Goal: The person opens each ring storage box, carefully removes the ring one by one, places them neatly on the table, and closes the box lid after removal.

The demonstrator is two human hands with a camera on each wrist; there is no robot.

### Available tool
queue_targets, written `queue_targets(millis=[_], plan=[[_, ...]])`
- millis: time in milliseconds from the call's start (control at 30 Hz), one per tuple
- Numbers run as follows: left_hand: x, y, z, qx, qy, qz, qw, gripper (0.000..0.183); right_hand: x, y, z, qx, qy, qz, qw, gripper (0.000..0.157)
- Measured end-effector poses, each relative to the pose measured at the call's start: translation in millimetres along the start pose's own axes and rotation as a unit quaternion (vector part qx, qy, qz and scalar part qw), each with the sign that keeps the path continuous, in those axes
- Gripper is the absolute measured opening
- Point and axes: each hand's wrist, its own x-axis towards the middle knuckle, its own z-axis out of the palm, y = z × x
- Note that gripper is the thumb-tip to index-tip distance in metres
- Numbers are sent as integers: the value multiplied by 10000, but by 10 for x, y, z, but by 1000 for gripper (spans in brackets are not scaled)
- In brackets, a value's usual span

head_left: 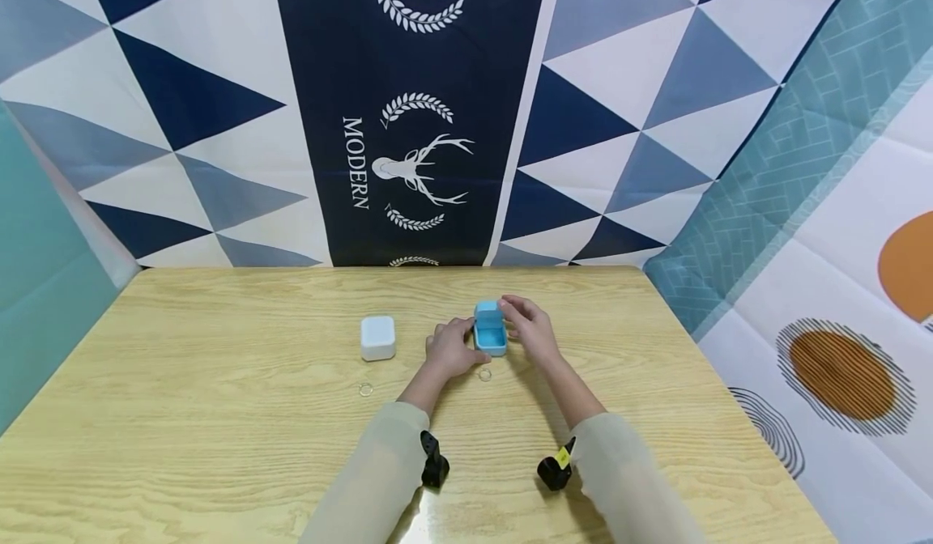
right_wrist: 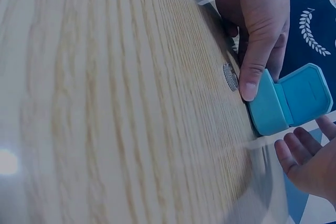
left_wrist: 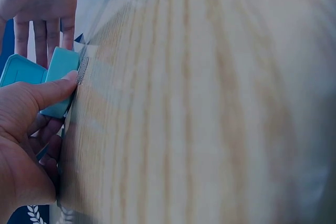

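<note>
A light blue ring box (head_left: pixel 491 338) stands on the wooden table with its lid raised, and its inside shows. My left hand (head_left: pixel 452 348) grips the box's base from the left; in the left wrist view the thumb (left_wrist: pixel 59 88) lies along the front, with the other fingers at the side. On the right, my right hand (head_left: pixel 530 327) is beside the raised lid, its fingers loosely extended and holding nothing. The right wrist view shows those fingertips (right_wrist: pixel 300 145) close to the lid; contact is unclear. A silver ring (right_wrist: pixel 230 77) lies on the table just in front of the box.
To the left stands a white box (head_left: pixel 377 338), apparently closed. A second ring (head_left: pixel 366 389) lies in front of it. The wooden table (head_left: pixel 219 439) ends at a patterned cloth backdrop (head_left: pixel 415 123), with more cloth hanging at both sides.
</note>
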Motion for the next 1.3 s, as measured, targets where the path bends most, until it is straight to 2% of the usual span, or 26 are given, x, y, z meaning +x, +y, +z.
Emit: queue_targets(millis=[800,1300], plan=[[4,-25,5,93,-17,18,10000,70,29,27,120,-369,70,-55,9993,53],[-20,3,-29,44,-2,48,10000,70,43,21,159,-231,258,-76,9994,46]])
